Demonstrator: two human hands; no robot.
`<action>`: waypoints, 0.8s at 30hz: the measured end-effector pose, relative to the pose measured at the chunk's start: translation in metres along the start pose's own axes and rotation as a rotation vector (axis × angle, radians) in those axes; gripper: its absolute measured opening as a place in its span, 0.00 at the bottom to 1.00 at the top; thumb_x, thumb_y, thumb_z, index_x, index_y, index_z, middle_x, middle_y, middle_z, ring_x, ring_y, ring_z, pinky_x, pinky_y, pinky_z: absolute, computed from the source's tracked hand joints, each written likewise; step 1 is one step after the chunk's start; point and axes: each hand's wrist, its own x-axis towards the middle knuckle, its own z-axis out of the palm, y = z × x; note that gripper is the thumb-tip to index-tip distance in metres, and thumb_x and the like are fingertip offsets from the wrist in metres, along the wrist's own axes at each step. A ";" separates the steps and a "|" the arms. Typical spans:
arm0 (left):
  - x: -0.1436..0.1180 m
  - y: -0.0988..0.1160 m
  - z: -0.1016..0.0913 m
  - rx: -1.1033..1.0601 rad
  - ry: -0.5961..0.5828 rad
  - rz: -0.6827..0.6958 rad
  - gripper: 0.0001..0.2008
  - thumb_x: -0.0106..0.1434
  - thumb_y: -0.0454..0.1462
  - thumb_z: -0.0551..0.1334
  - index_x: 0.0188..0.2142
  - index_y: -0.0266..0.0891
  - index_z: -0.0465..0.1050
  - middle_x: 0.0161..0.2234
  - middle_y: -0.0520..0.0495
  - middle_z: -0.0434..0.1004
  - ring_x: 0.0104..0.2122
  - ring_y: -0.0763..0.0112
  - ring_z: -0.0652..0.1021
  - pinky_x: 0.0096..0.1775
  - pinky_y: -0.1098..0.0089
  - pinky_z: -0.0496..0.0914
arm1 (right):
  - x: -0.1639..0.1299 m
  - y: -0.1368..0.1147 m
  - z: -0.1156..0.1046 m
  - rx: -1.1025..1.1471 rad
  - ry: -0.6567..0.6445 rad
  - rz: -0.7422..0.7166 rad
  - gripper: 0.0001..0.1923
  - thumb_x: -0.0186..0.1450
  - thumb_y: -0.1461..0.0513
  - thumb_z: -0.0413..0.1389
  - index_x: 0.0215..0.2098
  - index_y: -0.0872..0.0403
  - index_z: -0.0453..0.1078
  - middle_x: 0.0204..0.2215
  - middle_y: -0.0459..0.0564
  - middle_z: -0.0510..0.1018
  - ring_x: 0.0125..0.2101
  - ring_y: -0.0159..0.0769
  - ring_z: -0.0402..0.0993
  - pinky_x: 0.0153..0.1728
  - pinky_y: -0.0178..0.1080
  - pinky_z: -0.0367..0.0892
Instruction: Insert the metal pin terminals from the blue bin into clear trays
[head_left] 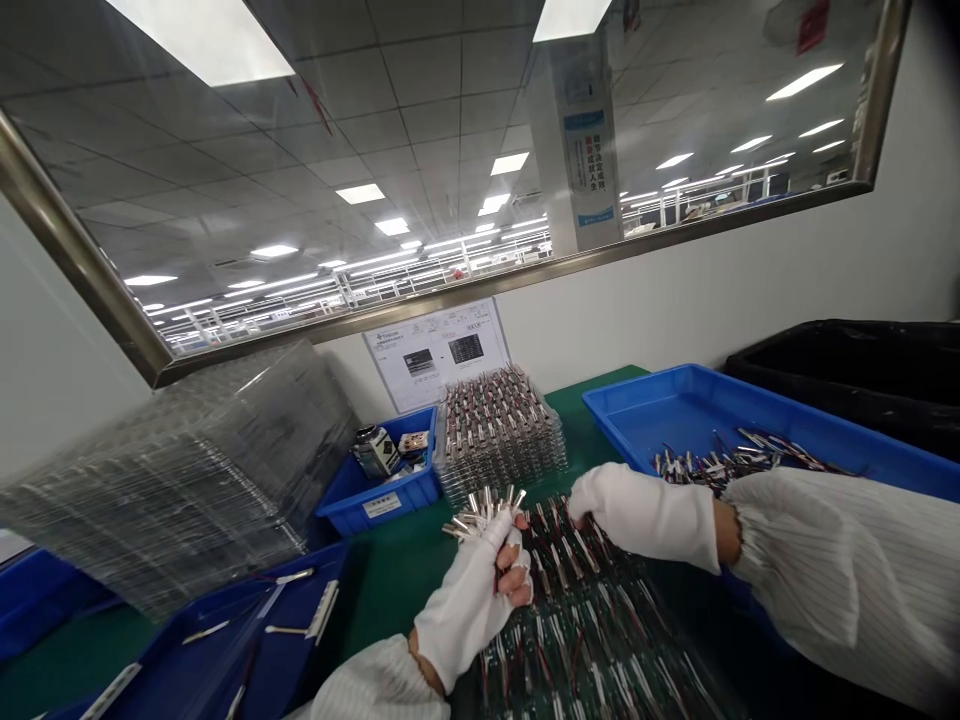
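Note:
My left hand [472,600], in a white glove with bare fingertips, grips a fanned bunch of small silver cylindrical parts [484,508] with red and black wires. My right hand [641,512], also gloved, reaches down onto a clear tray of the same wired parts [592,640] in front of me; its fingertips touch the tray's far end, and I cannot tell whether they pinch a part. Both sleeves are white with fine stripes.
A stack of filled clear trays [501,425] stands behind the hands. A tall stack of clear trays [187,470] is at left. Blue bins: a small one [375,490], a wide one with loose wired parts [675,415], another at lower left [247,640]. A black-lined bin [862,370] sits at right.

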 end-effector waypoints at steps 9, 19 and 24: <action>-0.009 -0.008 0.016 0.333 -0.013 0.051 0.12 0.54 0.45 0.53 0.24 0.39 0.54 0.14 0.59 0.51 0.11 0.83 0.56 0.16 0.75 0.54 | -0.019 -0.026 -0.006 0.746 -0.178 0.044 0.11 0.53 0.57 0.49 0.26 0.59 0.64 0.17 0.43 0.67 0.12 0.22 0.58 0.10 0.26 0.55; -0.010 -0.007 0.012 0.316 -0.051 0.043 0.11 0.54 0.44 0.53 0.27 0.38 0.58 0.15 0.59 0.53 0.12 0.82 0.57 0.16 0.75 0.56 | -0.018 -0.023 -0.005 0.635 -0.148 0.062 0.07 0.51 0.62 0.48 0.20 0.58 0.64 0.12 0.41 0.63 0.11 0.21 0.56 0.10 0.25 0.54; -0.010 -0.004 0.011 0.267 -0.076 0.008 0.11 0.55 0.43 0.51 0.33 0.38 0.61 0.15 0.59 0.51 0.12 0.82 0.57 0.16 0.75 0.55 | -0.013 -0.014 -0.007 0.425 0.033 0.084 0.08 0.52 0.61 0.47 0.24 0.57 0.65 0.13 0.42 0.64 0.12 0.23 0.57 0.12 0.26 0.52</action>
